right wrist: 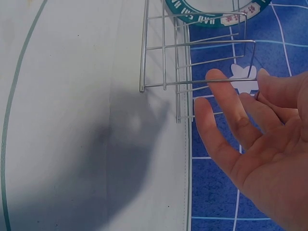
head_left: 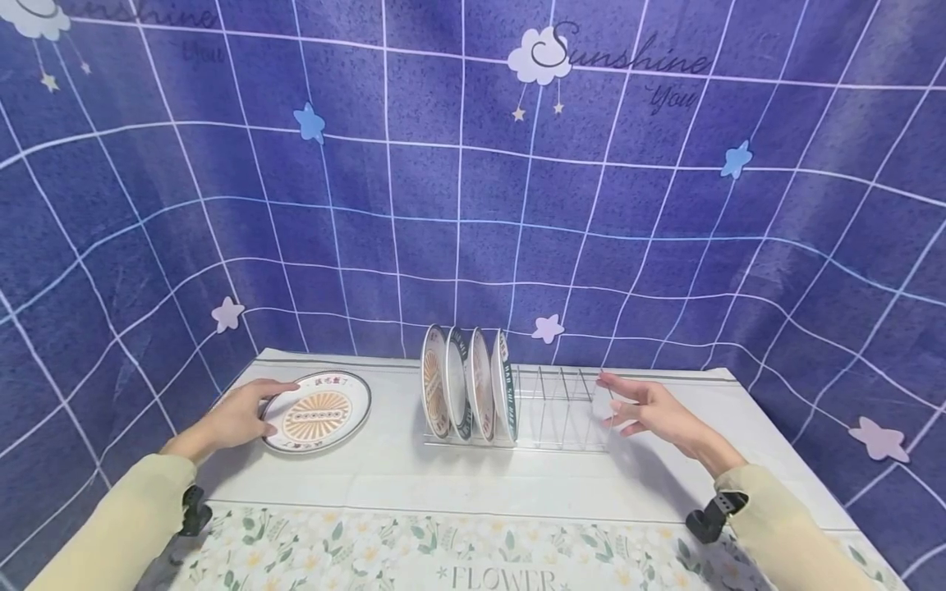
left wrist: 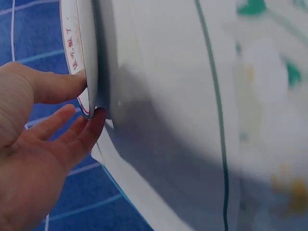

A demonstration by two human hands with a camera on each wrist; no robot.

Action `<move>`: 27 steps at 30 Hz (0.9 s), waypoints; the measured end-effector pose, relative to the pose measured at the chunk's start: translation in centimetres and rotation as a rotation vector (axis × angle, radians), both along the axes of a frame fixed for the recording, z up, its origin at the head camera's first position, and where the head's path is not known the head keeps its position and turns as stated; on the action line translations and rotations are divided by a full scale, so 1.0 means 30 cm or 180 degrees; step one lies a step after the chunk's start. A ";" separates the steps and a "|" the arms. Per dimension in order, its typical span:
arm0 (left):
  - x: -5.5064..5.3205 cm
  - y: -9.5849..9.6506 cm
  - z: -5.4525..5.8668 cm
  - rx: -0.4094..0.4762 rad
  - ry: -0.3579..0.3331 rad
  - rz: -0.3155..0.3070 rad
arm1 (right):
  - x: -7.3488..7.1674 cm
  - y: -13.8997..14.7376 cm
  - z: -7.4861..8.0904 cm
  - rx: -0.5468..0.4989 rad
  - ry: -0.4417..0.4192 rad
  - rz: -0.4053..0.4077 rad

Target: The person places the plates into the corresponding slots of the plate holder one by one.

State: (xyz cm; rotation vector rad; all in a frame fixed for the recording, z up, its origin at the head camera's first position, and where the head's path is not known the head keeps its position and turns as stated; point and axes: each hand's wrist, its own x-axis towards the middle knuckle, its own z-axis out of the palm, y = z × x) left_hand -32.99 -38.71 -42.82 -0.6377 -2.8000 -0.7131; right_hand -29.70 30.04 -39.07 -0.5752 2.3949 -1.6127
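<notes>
A white plate [head_left: 316,417] with an orange sunburst centre and red characters on its rim lies at the left of the table. My left hand [head_left: 235,414] pinches its left edge, thumb [left wrist: 67,87] over the rim and fingertips under it. A silver wire dish rack [head_left: 557,449] stands mid-table, with several plates [head_left: 434,382] upright in its left half and bare slots to the right. At the rack's right end, my right hand [head_left: 660,417] holds the end wire between thumb and fingers. A green-rimmed plate [right wrist: 207,20] shows beyond the wires in the right wrist view.
A white cloth covers the table [head_left: 355,480], with a flower-printed strip [head_left: 369,542] along the front. Behind and at both sides hangs a blue grid-patterned curtain [head_left: 414,180] with stars and clouds. Dark wrist cameras [head_left: 195,510] sit on both sleeves.
</notes>
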 end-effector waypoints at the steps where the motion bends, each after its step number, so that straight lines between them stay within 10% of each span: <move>1: 0.004 0.012 0.001 -0.0004 0.0014 -0.0038 | 0.000 0.000 0.000 -0.0002 -0.0001 0.0003; 16: 0.084 0.198 0.021 -0.0098 -0.0288 -0.0454 | 0.001 -0.001 0.001 0.0000 0.0010 0.0004; 27: 0.041 0.188 0.031 0.0565 -0.0835 -0.0490 | 0.002 -0.004 0.003 0.0037 0.0014 -0.0047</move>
